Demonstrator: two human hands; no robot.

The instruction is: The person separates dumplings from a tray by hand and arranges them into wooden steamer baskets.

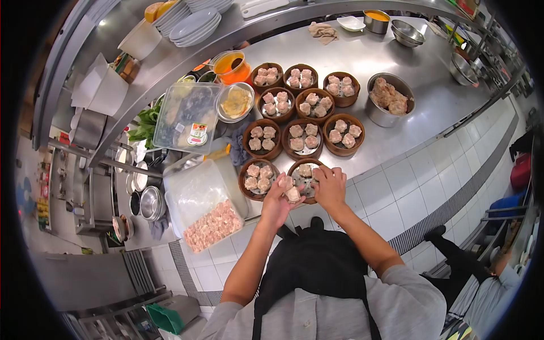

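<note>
My left hand (277,203) is closed around pale dumplings (292,194) beside the nearest right bamboo steamer. Over that steamer (293,168), my right hand (330,186) has its fingers bent down on a dumpling at the basket's right side. Another dumpling (305,170) sits at the back of the same basket. Just left stands a steamer (242,180) with several dumplings (259,177). Further back are more round steamers (325,137) holding dumplings. A tray of pinkish raw filling (213,225) lies left of my left hand.
A metal pot of filling (371,111) stands right of the steamers. A clear plastic container (161,127), a bowl (220,104) and an orange tub (247,75) stand left. A metal shelf (249,31) crosses above. Another person's leg (453,249) shows at right.
</note>
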